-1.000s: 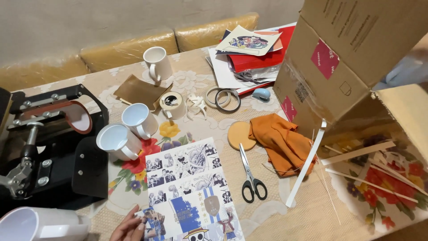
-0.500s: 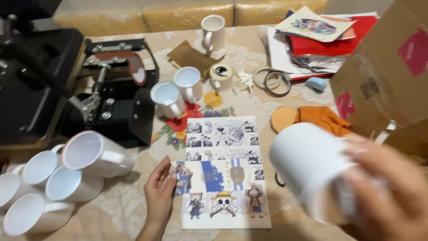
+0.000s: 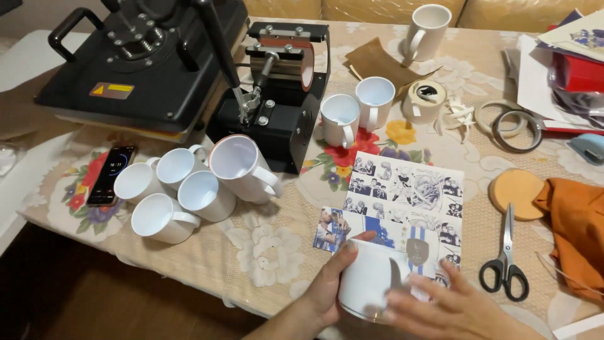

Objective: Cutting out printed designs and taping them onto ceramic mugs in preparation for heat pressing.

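Observation:
Both my hands hold one white mug (image 3: 370,277) at the near edge of the table. My left hand (image 3: 330,283) wraps its left side, thumb on top. My right hand (image 3: 443,305) presses flat against its right side, fingers spread and blurred. The mug rests over the lower part of a printed sheet of comic pictures (image 3: 402,201), which lies flat on the flowered tablecloth (image 3: 270,252). Several other white mugs (image 3: 195,182) lie on their sides in a cluster to the left.
A black heat press (image 3: 145,63) and a mug press (image 3: 283,94) stand at the back left, a phone (image 3: 111,175) beside them. Two upright mugs (image 3: 355,113), tape rolls (image 3: 425,101), scissors (image 3: 505,255), a cork coaster (image 3: 516,192) and an orange cloth (image 3: 576,230) lie right.
The view swung left and down. The mug came from my raised right hand down onto the sheet's lower part, and my left hand left the sheet and took the mug's side.

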